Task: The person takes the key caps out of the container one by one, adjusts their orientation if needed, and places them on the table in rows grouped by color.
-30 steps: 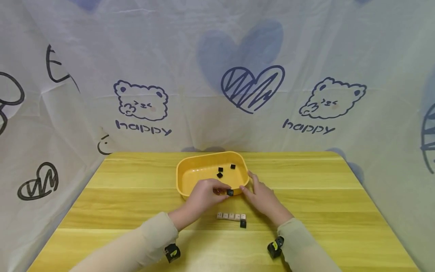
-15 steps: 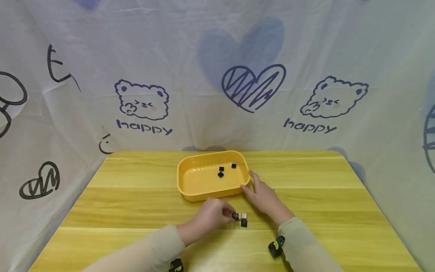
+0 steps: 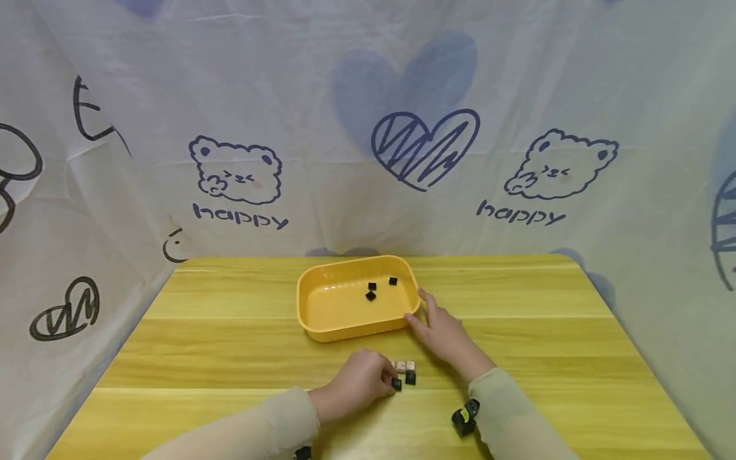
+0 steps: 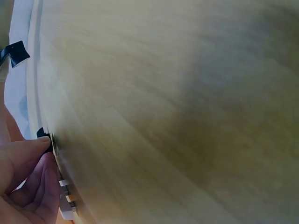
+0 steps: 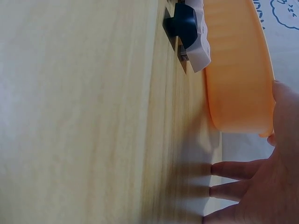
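Note:
My left hand (image 3: 359, 383) pinches a black keycap (image 3: 397, 384) between thumb and fingertips, low over the table just in front of a row of white keycaps (image 3: 401, 367). The hand hides the row's left part. A second black keycap (image 3: 410, 378) lies against the front of the row's right end. In the left wrist view the pinched black keycap (image 4: 48, 144) shows between thumb and finger. My right hand (image 3: 445, 332) touches the right corner of a yellow bin (image 3: 351, 332) with thumb and forefinger; its other fingers are spread toward the tabletop in the right wrist view.
Several black keycaps (image 3: 371, 296) lie inside the bin, toward its right side. The wooden table (image 3: 517, 383) reaches back to a white curtain (image 3: 322, 128) printed with hearts and bears. A black wrist camera (image 3: 463, 418) hangs at my right sleeve.
My left hand has brought the black keycap from the bin's front edge toward me, past the white row to its near side. The right hand stays at the bin's corner.

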A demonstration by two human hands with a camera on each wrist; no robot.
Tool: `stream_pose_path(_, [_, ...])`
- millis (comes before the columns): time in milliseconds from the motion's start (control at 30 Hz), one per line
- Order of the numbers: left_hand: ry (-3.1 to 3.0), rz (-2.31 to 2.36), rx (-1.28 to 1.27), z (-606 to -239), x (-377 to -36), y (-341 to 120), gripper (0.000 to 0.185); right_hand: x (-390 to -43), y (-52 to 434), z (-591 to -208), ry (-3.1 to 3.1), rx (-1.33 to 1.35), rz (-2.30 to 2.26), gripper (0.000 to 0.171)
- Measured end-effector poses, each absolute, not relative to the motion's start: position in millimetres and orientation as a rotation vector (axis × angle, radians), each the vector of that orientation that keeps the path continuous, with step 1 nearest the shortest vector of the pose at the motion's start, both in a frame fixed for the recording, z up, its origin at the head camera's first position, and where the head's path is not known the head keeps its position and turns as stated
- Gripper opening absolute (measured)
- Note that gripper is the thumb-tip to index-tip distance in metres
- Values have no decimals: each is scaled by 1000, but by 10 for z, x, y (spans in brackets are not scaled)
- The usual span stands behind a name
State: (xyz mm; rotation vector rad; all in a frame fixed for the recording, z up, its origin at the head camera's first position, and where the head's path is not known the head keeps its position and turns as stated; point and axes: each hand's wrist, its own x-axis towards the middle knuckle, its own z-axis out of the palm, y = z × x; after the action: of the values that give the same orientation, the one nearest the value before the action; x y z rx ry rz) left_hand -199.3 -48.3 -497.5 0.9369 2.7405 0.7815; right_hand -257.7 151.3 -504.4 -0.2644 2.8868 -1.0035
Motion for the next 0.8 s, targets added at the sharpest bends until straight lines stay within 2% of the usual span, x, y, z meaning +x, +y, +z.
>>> stream_pose_path(433, [2742,846,929,-5028,-2013,-492,19,-2574,1513,-5049,2899,-259,-986,74])
stream_pose_path(800, [2750,861,962,-5011,-2020,-452,14,-2562,1510,-5038,2901,-264,-983,74])
